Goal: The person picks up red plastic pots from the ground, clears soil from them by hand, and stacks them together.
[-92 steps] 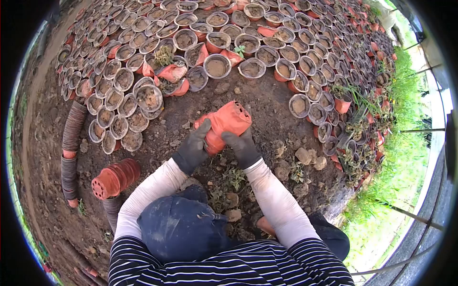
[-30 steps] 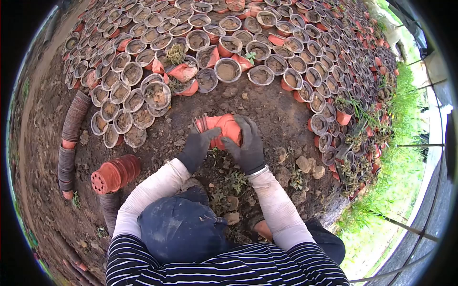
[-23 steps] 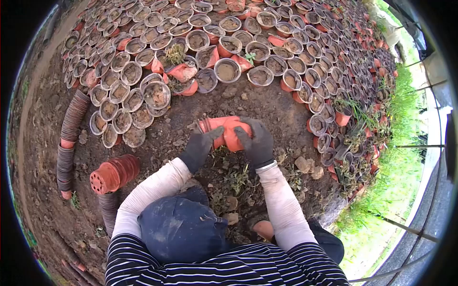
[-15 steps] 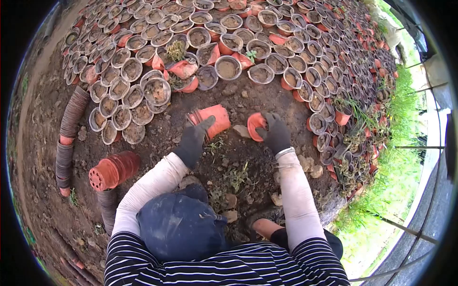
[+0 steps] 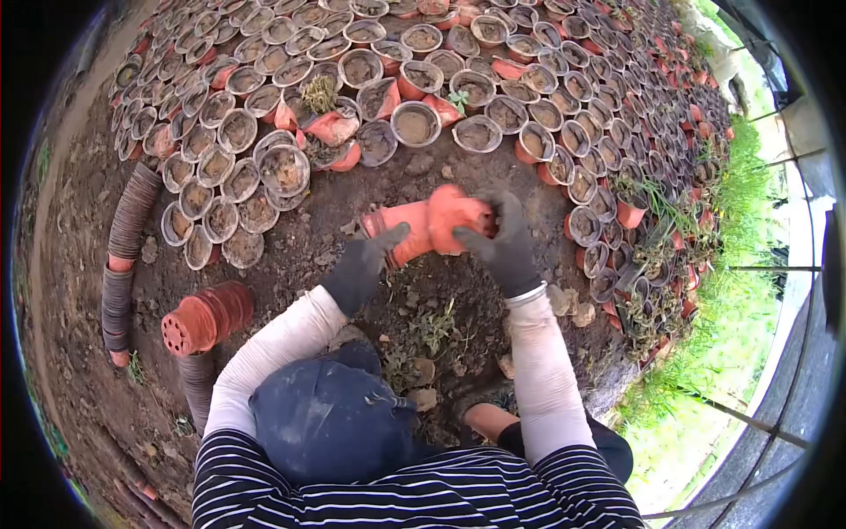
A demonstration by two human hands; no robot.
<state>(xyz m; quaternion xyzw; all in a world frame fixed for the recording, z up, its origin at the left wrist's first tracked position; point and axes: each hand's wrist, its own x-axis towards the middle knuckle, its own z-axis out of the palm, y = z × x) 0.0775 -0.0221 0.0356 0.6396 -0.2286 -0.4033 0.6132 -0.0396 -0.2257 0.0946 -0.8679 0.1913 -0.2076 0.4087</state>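
Note:
In a dark glove, my left hand (image 5: 359, 269) is closed round a short stack of red plastic plant pots (image 5: 401, 227), its thumb lying over the near side. My right hand (image 5: 504, 242), gloved too, grips a single red plant pot (image 5: 451, 219), thumb in front and fingers behind. That pot's wide end meets the right end of the stack, overlapping it in this view. Both hands are held over bare soil, and the fingers behind the pots are hidden.
Rows of soil-filled pots (image 5: 416, 124) cover the ground ahead. Another red pot stack (image 5: 207, 317) lies at left, near long columns of nested pots (image 5: 134, 212). Small stones (image 5: 582, 314) and weeds (image 5: 434, 328) dot the soil. Green grass (image 5: 705, 326) grows along the right side.
My right hand has turned its pot and brought it left against the end of the stack. My left hand keeps hold of the stack, which sits slightly lower.

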